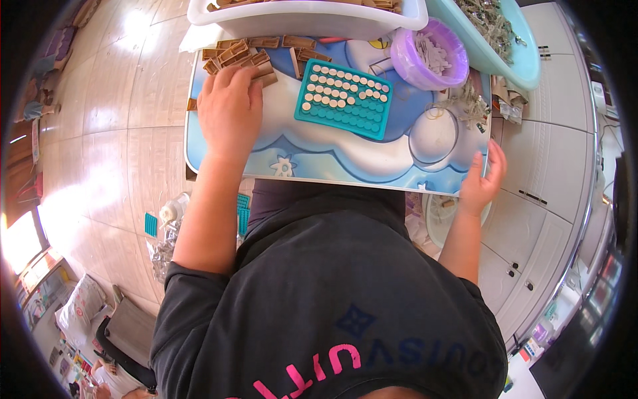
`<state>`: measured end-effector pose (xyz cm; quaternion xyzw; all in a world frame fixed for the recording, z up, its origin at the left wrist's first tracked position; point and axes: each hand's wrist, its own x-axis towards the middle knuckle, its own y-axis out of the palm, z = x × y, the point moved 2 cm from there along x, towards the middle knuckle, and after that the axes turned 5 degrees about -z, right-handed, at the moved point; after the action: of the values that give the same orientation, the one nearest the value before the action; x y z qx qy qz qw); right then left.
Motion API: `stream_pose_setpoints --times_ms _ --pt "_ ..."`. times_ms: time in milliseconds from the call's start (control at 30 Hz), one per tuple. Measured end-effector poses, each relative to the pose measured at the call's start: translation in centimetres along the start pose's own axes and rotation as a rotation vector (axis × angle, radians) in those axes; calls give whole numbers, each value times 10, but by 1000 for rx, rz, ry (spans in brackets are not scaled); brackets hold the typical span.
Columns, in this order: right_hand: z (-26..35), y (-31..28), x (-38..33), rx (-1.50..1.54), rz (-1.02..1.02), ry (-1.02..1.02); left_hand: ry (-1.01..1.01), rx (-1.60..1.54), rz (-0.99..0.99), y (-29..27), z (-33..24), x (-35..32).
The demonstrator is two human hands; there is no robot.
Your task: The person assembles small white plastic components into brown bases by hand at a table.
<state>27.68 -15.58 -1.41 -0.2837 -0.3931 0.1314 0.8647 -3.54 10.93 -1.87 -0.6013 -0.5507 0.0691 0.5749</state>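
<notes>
My left hand (pixel 229 110) reaches over the near side of a heap of brown trough-shaped pieces (pixel 234 52) at the table's far left. Its fingers are stretched forward and the thumb stands apart. The fingertips overlap the pieces, and what lies under them is hidden. Off the table's right edge, my right hand (pixel 484 179) has its thumb and fingers apart and nothing between them. Between the hands lies a teal tray (pixel 342 123) with rows of round cavities. White round discs (pixel 325 90) fill its far and left rows; the near right cavities hold none.
A white tub (pixel 319 25) with brown pieces stands at the table's (pixel 299 174) far edge. To its right are a purple-lined basket (pixel 405 66) of pale strips and a turquoise basin (pixel 528 66) of tangled clear pieces. More clear pieces (pixel 475 110) lie at the table's right edge.
</notes>
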Motion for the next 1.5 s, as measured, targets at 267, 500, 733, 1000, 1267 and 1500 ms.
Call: stream_pose_setpoints --times_ms 267,500,733,1000,1267,1500 --pt "53 45 -2 313 208 -72 -18 -6 182 -11 -11 -21" --pt "150 75 -20 540 508 -345 -32 -83 163 -15 -11 -28" --pt "193 93 -37 551 527 -597 20 -128 184 -28 -12 -38" --pt "193 93 -44 632 519 -658 -663 -1009 588 -56 -27 -47" --pt "176 72 -39 1023 1154 743 -727 -1559 577 -32 -54 -52" --pt "60 62 22 -47 339 -51 -901 -1668 677 -20 -62 -56"
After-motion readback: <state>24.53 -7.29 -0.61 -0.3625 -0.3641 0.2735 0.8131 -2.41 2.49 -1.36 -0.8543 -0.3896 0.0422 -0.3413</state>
